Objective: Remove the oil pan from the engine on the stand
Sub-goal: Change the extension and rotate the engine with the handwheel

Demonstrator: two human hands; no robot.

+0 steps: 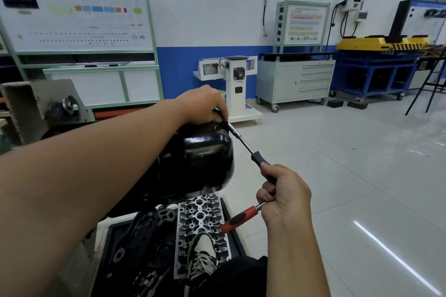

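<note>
Two hands on tools; left hand (205,103) pinches driver (243,143) tip at oil pan (205,152) edge; right hand (284,196) grips driver handle, probably red-handled ratchet (241,218) too.

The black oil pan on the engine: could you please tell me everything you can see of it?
The oil pan is a glossy black, rounded shell, seemingly painted metal, with light reflections on its smooth domed surface. It sits on top of the dark engine, facing upward, above a tray with a cylinder head. The left hand rests over its far upper edge, where the tip of a long black-handled socket driver meets the rim. The right hand holds that driver's handle. Its bolts cannot be made out.
</note>
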